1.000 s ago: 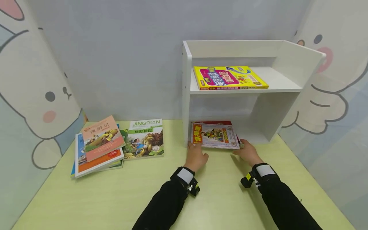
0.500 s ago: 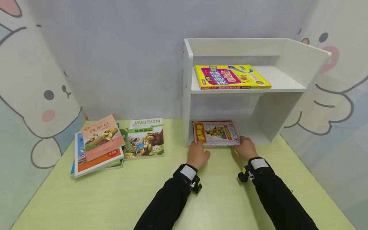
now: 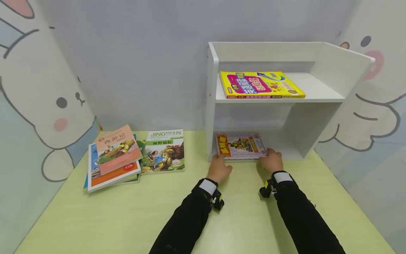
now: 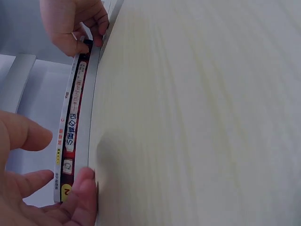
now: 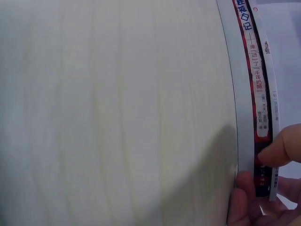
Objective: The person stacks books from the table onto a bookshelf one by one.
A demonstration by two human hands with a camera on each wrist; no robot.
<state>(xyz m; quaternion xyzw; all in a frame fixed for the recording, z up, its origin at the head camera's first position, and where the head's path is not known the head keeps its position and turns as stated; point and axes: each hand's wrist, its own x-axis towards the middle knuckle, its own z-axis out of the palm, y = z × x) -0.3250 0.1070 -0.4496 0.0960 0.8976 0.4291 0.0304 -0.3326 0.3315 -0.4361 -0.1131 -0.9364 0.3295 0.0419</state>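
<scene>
A thin book (image 3: pixel 242 145) with a colourful cartoon cover lies flat on the lower shelf of the white bookshelf (image 3: pixel 344 72). Beneath it, the wrist views show a thicker book (image 4: pixel 77 103) with a black and red spine. My left hand (image 3: pixel 219 170) is at the front left corner of the stack; its fingers touch the edge and its thumb stands apart. At the front right corner is my right hand (image 3: pixel 271 161), whose thumb (image 5: pixel 277 149) presses the dark spine, with the other fingers bent around the corner.
A yellow book (image 3: pixel 261 84) lies on the upper shelf. Left on the pale table (image 3: pixel 95 218) are a pile topped by a salmon-coloured book (image 3: pixel 118 150) and a green and white book (image 3: pixel 163 151). Walls with cartoon figures close both sides.
The stacked books have slid farther back into the lower shelf and now lie more evenly over each other. Both hands moved with them, the right one also slightly inward.
</scene>
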